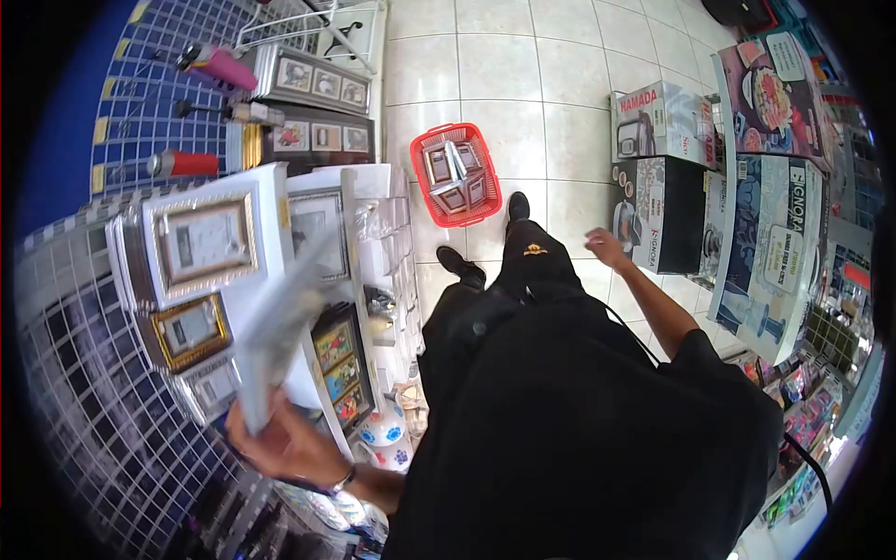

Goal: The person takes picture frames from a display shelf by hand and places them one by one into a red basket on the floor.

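Note:
At the left shelf, my left hand (285, 443) grips the lower end of a flat, pale packaged item (280, 327), blurred by motion; it looks like a wrapped frame, but its face cannot be made out. Beside it stand a silver picture frame (205, 240), a gold frame (189, 330) and a smaller silver frame (213, 385). My right hand (605, 246) hangs over the floor at the right, fingers loosely curled and apart, touching nothing. On the floor ahead of my feet, a red basket (495, 201) holds several frames (457, 177).
Appliance boxes (663, 121) are stacked along the right side, with a large patterned box (767, 252) nearer me. A wire grid rack (84, 373) lines the left wall, where pink and red bottles (182, 164) hang. White floor tiles (495, 65) run between both sides.

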### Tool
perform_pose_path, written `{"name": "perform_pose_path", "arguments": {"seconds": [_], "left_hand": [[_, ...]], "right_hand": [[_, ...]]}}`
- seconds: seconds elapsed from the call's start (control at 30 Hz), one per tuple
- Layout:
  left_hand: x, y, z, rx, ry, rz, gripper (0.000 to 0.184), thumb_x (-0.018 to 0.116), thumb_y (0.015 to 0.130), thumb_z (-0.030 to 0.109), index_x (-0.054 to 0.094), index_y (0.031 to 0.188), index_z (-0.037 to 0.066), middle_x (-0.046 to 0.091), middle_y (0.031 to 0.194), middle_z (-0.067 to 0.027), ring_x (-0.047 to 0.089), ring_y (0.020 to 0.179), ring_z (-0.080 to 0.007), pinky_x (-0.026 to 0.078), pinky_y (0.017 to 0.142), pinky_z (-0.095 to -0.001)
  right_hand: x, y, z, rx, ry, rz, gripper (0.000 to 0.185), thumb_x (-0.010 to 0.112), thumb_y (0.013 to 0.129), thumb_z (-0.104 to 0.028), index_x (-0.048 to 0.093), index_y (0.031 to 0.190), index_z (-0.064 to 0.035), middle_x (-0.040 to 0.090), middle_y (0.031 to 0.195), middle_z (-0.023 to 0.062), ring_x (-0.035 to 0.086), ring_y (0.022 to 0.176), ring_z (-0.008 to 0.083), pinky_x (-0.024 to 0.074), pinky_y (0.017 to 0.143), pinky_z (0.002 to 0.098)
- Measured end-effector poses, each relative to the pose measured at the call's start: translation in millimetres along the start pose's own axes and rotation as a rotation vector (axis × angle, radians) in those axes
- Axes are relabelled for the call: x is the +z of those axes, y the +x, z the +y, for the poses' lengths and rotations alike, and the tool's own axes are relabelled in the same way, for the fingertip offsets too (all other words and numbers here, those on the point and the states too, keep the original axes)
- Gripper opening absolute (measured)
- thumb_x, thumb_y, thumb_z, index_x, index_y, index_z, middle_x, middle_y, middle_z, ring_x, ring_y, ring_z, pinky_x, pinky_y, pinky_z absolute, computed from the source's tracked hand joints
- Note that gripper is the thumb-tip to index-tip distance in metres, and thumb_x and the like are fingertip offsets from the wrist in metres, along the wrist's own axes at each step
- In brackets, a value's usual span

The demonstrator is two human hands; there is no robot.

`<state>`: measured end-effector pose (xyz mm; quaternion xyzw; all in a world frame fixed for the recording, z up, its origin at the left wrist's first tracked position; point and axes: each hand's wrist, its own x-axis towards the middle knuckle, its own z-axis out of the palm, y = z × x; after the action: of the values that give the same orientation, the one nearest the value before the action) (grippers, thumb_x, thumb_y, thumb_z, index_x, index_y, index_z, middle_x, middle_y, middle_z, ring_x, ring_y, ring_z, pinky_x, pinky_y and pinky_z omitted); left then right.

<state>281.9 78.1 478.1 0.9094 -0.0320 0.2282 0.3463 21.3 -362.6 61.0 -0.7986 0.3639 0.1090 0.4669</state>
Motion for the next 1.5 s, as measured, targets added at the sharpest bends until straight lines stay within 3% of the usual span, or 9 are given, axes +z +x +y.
{"name": "perform_pose_path", "arguments": {"seconds": [0.1,0.2,0.3,0.5,0.57,0.8,0.93,1.33,1.5], "left_hand": [[116.4,3.1,13.5,-0.259,-0.353,-0.443,0.025,0.059,0.081,-0.003,0.051,0.103,-0.005,0.053,0.095,-0.0107,0.058,0.086,-0.0169,0.051,0.069,-0.0267],[271.8,-14.8,-39.8,-0.259,-0.356,-0.693,0.032,0.066,0.08,0.009,0.054,0.108,-0.001,0.061,0.094,-0.0109,0.06,0.085,-0.0159,0.052,0.07,-0.028],[444.2,-81.9,-144.8,-0.167,-0.318,-0.748,0.035,0.064,0.08,0.014,0.053,0.11,0.0,0.061,0.092,-0.0206,0.061,0.081,-0.0336,0.048,0.071,-0.0368],[676.3,-150.3,-320.6,0.087,-0.023,-0.827,0.048,0.066,0.076,0.013,0.046,0.12,0.009,0.06,0.103,-0.02,0.057,0.098,-0.0377,0.046,0.08,-0.0428],[699.0,-142.6,-308.8,-0.048,-0.025,-0.873,0.041,0.067,0.075,0.015,0.05,0.112,0.011,0.064,0.093,-0.0167,0.062,0.087,-0.0345,0.049,0.074,-0.0406],[797.3,-152.0,-356.5,-0.178,0.076,-1.111,0.042,0.07,0.074,0.018,0.056,0.113,0.01,0.063,0.103,-0.0152,0.061,0.096,-0.0292,0.047,0.083,-0.0368],[831.9,-163.2,-368.6,-0.039,0.255,-1.136,0.044,0.071,0.073,0.025,0.058,0.113,0.011,0.063,0.104,-0.0138,0.06,0.097,-0.029,0.047,0.086,-0.0365],[895.0,-177.3,-386.5,-0.191,0.297,-1.316,0.049,0.071,0.073,0.034,0.058,0.114,0.012,0.061,0.108,-0.0152,0.058,0.102,-0.0299,0.046,0.088,-0.0375],[900.2,-194.8,-388.7,-0.155,0.254,-1.156,0.051,0.072,0.071,0.03,0.057,0.115,0.01,0.061,0.107,-0.0172,0.059,0.099,-0.0313,0.046,0.088,-0.0373]], "right_hand": [[38.7,39.5,-8.8,0.046,0.081,-0.053,0.026,0.068,0.073,-0.014,0.06,0.096,-0.0041,0.063,0.086,0.008,0.061,0.08,0.017,0.0483,0.072,0.0284],[78.3,68.3,-31.0,0.167,0.117,-0.057,0.026,0.065,0.074,-0.011,0.058,0.098,-0.0038,0.061,0.09,0.0078,0.06,0.083,0.0167,0.0473,0.076,0.0279],[131.4,100.0,-6.8,0.13,0.284,0.038,0.027,0.06,0.074,-0.006,0.054,0.1,-0.0039,0.061,0.083,0.0076,0.06,0.076,0.0163,0.0492,0.072,0.0281],[220.2,215.4,51.6,0.002,0.354,0.036,0.028,0.061,0.075,-0.002,0.052,0.101,-0.0039,0.058,0.085,0.0073,0.059,0.074,0.0173,0.0482,0.069,0.0285],[249.7,262.7,67.5,-0.09,0.38,-0.007,0.028,0.061,0.075,-0.004,0.051,0.101,-0.0034,0.058,0.087,0.0097,0.059,0.077,0.0214,0.0477,0.069,0.0291],[304.8,377.8,50.9,0.056,0.333,-0.039,0.03,0.056,0.076,-0.009,0.049,0.104,-0.0034,0.06,0.092,0.0157,0.061,0.085,0.0287,0.0485,0.071,0.0364],[315.5,377.6,61.5,0.012,0.366,-0.024,0.031,0.056,0.076,-0.01,0.049,0.105,-0.0035,0.061,0.092,0.0145,0.061,0.085,0.0262,0.0482,0.072,0.0363],[296.1,328.1,124.2,0.27,0.445,-0.122,0.034,0.06,0.075,-0.005,0.048,0.107,-0.0049,0.062,0.083,0.012,0.063,0.073,0.0213,0.0509,0.063,0.0299],[277.6,308.1,126.0,0.265,0.328,-0.198,0.037,0.059,0.076,-0.003,0.046,0.111,-0.0051,0.059,0.086,0.0122,0.061,0.075,0.0204,0.0505,0.066,0.0294]]}}
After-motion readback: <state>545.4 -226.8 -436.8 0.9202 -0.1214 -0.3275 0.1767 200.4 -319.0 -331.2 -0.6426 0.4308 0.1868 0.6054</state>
